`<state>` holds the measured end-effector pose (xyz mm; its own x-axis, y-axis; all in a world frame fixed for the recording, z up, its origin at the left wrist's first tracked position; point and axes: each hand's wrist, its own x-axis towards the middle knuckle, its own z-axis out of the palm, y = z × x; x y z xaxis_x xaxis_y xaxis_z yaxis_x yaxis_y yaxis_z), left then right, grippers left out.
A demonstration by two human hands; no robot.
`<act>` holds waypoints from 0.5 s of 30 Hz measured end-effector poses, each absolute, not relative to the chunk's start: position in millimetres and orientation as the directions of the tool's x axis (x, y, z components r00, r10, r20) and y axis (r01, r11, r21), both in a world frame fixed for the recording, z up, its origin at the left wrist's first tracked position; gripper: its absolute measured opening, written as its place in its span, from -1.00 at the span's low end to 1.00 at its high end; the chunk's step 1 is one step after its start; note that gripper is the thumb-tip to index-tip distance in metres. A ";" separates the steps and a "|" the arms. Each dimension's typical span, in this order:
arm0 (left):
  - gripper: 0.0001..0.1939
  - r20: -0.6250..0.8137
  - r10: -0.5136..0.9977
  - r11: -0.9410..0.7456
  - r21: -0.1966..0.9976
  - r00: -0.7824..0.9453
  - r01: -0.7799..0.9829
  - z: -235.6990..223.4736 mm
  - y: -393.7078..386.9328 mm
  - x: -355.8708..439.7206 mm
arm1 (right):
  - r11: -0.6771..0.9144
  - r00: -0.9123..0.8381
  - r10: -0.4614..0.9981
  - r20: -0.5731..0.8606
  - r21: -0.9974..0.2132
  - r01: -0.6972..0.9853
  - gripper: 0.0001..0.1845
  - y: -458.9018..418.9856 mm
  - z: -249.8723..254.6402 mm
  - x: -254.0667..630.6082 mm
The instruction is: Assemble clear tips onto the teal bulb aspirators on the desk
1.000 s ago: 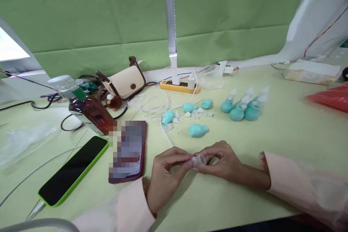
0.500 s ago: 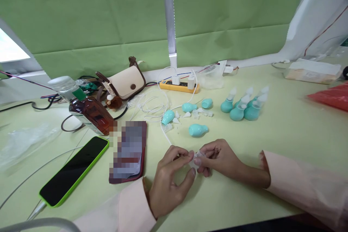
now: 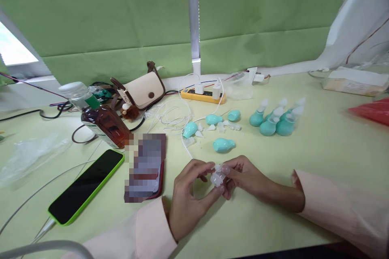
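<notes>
Between my fingertips, just above the table, is a small clear plastic nozzle fitting (image 3: pixel 216 179). My left hand (image 3: pixel 193 198) grips it from the left, thumb below and index finger above. My right hand (image 3: pixel 246 178) pinches it from the right, and its thumb hides part of the piece. Beyond my hands a turquoise rubber bulb (image 3: pixel 224 145) lies on its side. Farther back lie more loose bulbs (image 3: pixel 190 130) among small translucent tips and a clear connector (image 3: pixel 234 126). At the right stand several upright turquoise bulbs (image 3: pixel 284 126) fitted with clear nozzles.
Left of my hands lie a phone in a dark red case (image 3: pixel 161 170) and a phone in a green case (image 3: pixel 88 186). Behind them stand a bottle of amber liquid (image 3: pixel 106 123), a cream handbag (image 3: pixel 142 91) and a yellow power strip (image 3: pixel 200 96). Red plastic (image 3: pixel 372 111) lies far right.
The clear fitting has been turned between my fingers; its wide open end faced right and now points down toward the left. My right thumb has moved over it. The view has shifted slightly.
</notes>
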<state>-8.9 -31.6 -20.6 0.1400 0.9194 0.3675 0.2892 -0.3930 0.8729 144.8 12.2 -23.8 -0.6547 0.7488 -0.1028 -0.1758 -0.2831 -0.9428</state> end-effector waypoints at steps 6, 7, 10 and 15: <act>-0.65 0.447 0.880 -0.475 0.820 0.159 0.319 -18.2 -33.8 -9.0 | -0.277 -0.691 0.716 -0.097 -0.948 -0.154 -0.65 12.1 -25.4 145.2; -0.66 0.456 0.875 -0.485 0.812 0.164 0.325 -17.9 -34.0 -8.9 | -0.270 -0.691 0.717 -0.095 -0.951 -0.150 -0.65 12.2 -26.0 145.4; -0.74 0.468 0.868 -0.496 0.799 0.166 0.340 -16.0 -34.0 -8.6 | -0.243 -0.682 0.727 -0.085 -0.960 -0.139 -0.66 12.2 -27.3 146.1; -0.78 0.482 0.859 -0.512 0.791 0.176 0.334 -13.3 -32.8 -9.1 | -0.209 -0.681 0.727 -0.089 -0.973 -0.096 -0.67 11.9 -26.9 146.9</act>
<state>-9.1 -32.8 -13.3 0.1759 0.8586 0.4816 0.3337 -0.5123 0.7913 146.9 11.9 -26.9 -0.6809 0.7269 -0.0893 -0.0957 -0.2093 -0.9732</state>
